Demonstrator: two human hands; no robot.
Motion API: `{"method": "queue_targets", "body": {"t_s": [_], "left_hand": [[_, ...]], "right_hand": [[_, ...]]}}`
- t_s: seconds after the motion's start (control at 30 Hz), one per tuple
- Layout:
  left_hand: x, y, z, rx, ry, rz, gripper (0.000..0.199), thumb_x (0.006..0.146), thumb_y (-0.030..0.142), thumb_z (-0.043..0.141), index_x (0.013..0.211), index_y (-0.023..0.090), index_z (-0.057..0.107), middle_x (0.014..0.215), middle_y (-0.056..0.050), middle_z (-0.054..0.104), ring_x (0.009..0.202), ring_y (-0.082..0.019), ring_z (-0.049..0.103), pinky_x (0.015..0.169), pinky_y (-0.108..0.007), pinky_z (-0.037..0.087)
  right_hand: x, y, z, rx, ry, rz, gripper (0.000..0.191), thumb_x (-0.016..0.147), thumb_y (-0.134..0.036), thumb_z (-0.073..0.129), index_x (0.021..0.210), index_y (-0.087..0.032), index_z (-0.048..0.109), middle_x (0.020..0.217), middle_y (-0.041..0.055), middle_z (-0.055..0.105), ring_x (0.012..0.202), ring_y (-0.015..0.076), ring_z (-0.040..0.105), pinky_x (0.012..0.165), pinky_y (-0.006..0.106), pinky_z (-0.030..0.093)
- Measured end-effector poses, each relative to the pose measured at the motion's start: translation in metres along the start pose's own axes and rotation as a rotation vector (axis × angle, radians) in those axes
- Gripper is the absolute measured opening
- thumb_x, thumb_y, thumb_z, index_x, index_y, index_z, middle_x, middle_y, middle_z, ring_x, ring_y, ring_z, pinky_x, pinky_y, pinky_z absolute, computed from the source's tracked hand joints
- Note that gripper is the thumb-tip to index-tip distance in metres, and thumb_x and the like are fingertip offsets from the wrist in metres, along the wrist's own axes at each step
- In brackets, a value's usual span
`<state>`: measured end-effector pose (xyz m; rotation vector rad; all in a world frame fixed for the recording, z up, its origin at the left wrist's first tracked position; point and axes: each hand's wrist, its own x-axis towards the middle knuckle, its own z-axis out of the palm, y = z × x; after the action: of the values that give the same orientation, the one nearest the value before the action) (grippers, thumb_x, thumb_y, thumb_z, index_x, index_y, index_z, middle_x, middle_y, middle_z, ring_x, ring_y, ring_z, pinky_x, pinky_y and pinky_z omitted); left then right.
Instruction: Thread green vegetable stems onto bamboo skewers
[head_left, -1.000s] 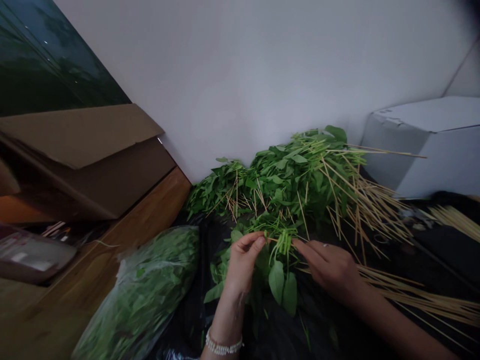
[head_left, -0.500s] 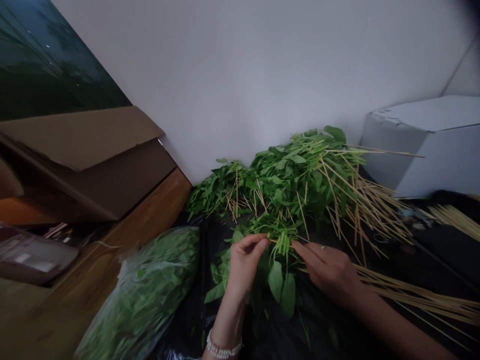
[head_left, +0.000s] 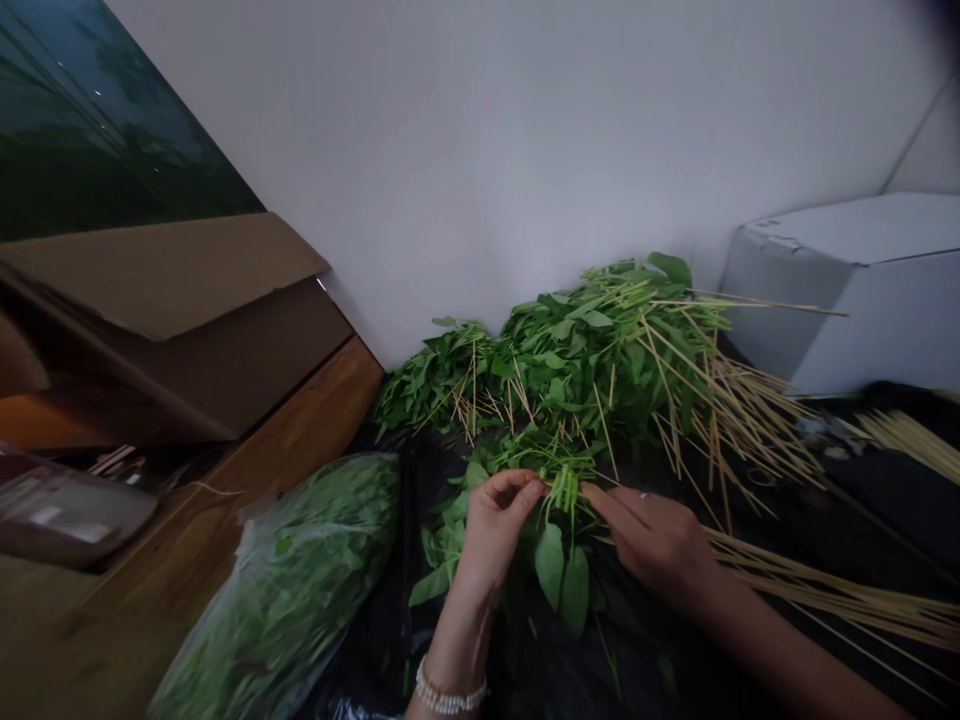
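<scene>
Between my hands, a row of cut green stems (head_left: pixel 564 488) sits side by side on a thin tan stick, with long leaves (head_left: pixel 551 563) hanging below. My left hand (head_left: pixel 495 530) has thumb and forefinger pinched on a stem at the left end of the row. From the right, my right hand (head_left: pixel 656 535) grips the stick, a bamboo skewer, close against the stems; most of it is hidden by the fingers. Leafy greens (head_left: pixel 442 540) lie just behind and left of my left hand.
A heap of leafy greens on skewers (head_left: pixel 570 350) rests against the white wall. Loose skewers (head_left: pixel 832 585) lie right. A clear bag of leaves (head_left: pixel 300 570) stands left, near a cardboard box (head_left: pixel 172 350). A white box (head_left: pixel 862 290) is at back right, on black plastic sheeting.
My left hand has moved slightly right, bringing its pinched fingertips closer to the row of stems. My right hand stays almost in place on the skewer.
</scene>
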<state>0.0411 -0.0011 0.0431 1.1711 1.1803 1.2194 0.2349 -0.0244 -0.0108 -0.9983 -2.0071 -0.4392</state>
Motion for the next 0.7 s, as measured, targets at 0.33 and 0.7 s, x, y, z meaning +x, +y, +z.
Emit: {"method": "queue_targets", "body": {"t_s": [0.33,0.7], "left_hand": [[0.002,0.0,-0.012,0.06,-0.003,0.034,0.034,0.068,0.045,0.078,0.085,0.015,0.075,0.084,-0.008,0.075,0.076,-0.018,0.065,0.073,-0.027,0.049],[0.013,-0.005,-0.044,0.239,0.078,0.185,0.017,0.073,0.03,0.074,0.083,0.016,0.076,0.083,-0.007,0.075,0.077,-0.017,0.065,0.073,-0.026,0.048]], "right_hand": [[0.002,0.011,-0.006,-0.094,0.023,-0.01,0.037,0.087,-0.005,0.043,0.117,-0.014,0.062,0.08,0.0038,0.068,0.067,0.0118,0.06,0.066,0.025,0.043],[-0.017,0.069,-0.017,-0.22,0.108,0.155,0.029,0.096,-0.025,0.039,0.112,-0.02,0.063,0.088,0.0059,0.073,0.07,0.0139,0.067,0.055,0.023,0.045]]}}
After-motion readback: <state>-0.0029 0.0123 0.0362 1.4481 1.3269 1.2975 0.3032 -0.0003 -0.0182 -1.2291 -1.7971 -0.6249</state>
